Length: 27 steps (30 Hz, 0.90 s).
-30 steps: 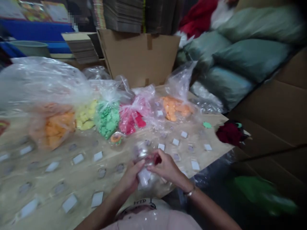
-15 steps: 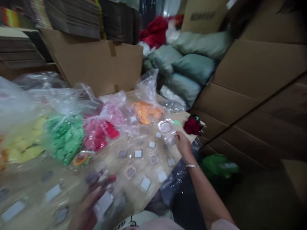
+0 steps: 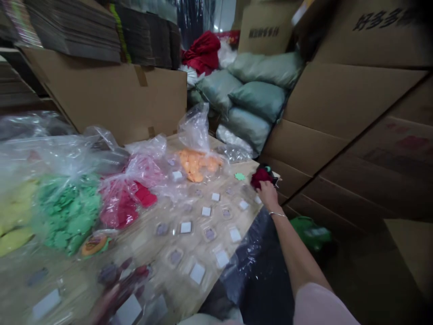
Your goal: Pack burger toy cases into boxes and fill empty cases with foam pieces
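Observation:
At the lower left, my left hand (image 3: 110, 293) is smeared by motion. Its fingers are closed around several small clear plastic cases, one with a white square insert (image 3: 128, 310). My right hand (image 3: 268, 195) reaches to the table's right edge, in front of a dark red bundle (image 3: 260, 176); its fingertips are partly hidden, and whether they grip the bundle I cannot tell. A small white-backed case (image 3: 258, 199) lies just beside its fingers. Across the tabletop between my hands are several more clear cases with white (image 3: 186, 227) or greyish (image 3: 209, 233) squares.
Clear bags of green (image 3: 67, 212), pink-red (image 3: 118, 212), orange (image 3: 198, 164) and yellow pieces (image 3: 16, 212) line the table's far side. A loose green piece (image 3: 240, 176) lies near the bundle. Cartons (image 3: 314, 99) rise on the right; stuffed sacks (image 3: 259, 97) are piled behind.
My right hand has gone from a clear plastic case to the spot by the dark red bundle; that case is out of its fingers. The view has turned slightly right. My left hand stays low.

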Each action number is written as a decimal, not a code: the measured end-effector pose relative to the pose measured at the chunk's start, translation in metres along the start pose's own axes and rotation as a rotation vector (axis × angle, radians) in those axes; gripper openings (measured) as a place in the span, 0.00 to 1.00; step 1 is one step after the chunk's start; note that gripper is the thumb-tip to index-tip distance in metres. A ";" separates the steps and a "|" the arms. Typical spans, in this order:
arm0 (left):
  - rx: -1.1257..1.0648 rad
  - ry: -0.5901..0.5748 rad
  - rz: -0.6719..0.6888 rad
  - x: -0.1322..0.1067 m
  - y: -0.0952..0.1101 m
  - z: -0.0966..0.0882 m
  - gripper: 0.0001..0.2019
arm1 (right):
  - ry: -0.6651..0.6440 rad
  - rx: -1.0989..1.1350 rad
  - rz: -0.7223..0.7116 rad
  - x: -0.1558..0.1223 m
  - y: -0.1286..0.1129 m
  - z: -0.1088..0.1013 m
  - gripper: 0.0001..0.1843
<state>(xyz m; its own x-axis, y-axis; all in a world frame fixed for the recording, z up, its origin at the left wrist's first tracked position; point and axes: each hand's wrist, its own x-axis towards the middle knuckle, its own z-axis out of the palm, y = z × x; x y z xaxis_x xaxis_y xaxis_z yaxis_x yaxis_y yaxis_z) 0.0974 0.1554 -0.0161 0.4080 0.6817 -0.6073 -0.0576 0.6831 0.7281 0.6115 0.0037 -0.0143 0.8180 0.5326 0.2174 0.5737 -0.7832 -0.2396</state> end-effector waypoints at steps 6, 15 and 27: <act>-0.048 -0.079 0.122 -0.012 -0.011 0.047 0.25 | -0.480 0.762 -0.521 -0.133 -0.155 0.005 0.12; -0.196 -0.134 0.246 -0.035 -0.017 0.036 0.22 | -0.700 0.694 -0.636 -0.251 -0.257 0.013 0.06; -0.302 0.166 0.156 -0.107 -0.019 -0.094 0.22 | -0.974 0.957 -0.685 -0.249 -0.296 0.033 0.11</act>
<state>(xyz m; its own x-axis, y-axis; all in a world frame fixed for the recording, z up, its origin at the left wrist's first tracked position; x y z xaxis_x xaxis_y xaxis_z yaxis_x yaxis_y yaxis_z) -0.0302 0.0945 0.0054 0.2215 0.7999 -0.5578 -0.3836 0.5974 0.7043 0.2399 0.1135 -0.0289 -0.1178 0.9913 -0.0588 0.3404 -0.0153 -0.9402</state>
